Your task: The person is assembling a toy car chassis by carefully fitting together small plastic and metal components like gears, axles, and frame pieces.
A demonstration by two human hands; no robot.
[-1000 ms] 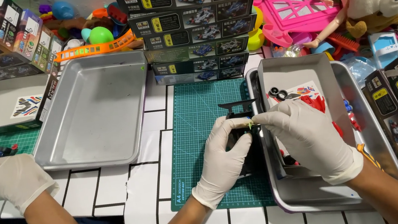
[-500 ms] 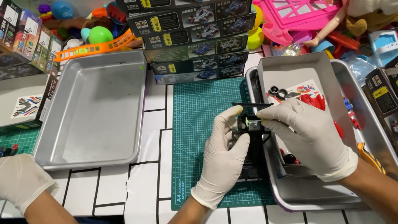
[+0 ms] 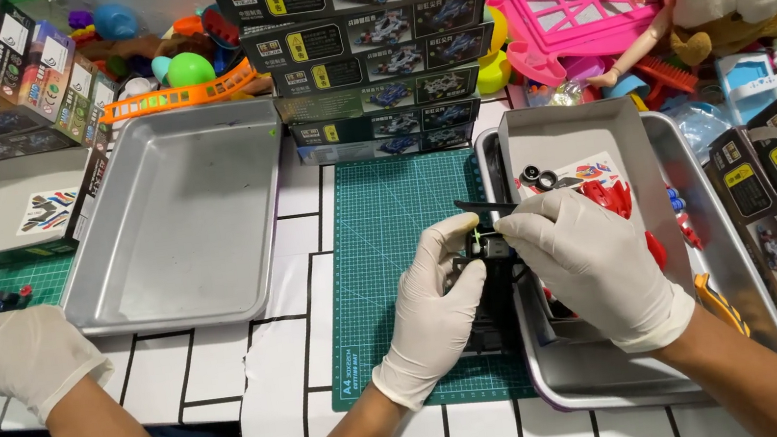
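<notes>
head view: both gloved hands on a small black model part

head camera looks down at my two hands in white gloves, meeting over the right edge of a green cutting mat (image 3: pixel 392 248) on the bench. my left hand (image 3: pixel 438 296) is curled around a small black model part (image 3: pixel 481 266), gripping it from the left side and below. my right hand (image 3: pixel 592 263) is closed over the same part from the right, thumb and forefinger pinched at its top where a tiny light green piece (image 3: pixel 477 237) shows. the part sits in the air between the mat and a metal tray (image 3: pixel 704 209) on the right. that tray holds an open grey box lid (image 3: pixel 575 131) with red pieces (image 3: pixel 608 196) and small black wheels (image 3: pixel 538 177) in it. an empty metal tray (image 3: pixel 176 215) lies to the left of the mat. a stack of dark model kit boxes (image 3: pixel 367 43) stands behind. at far left, another person's gloved hand (image 3: pixel 15 353) rests on the bench edge.
</notes>
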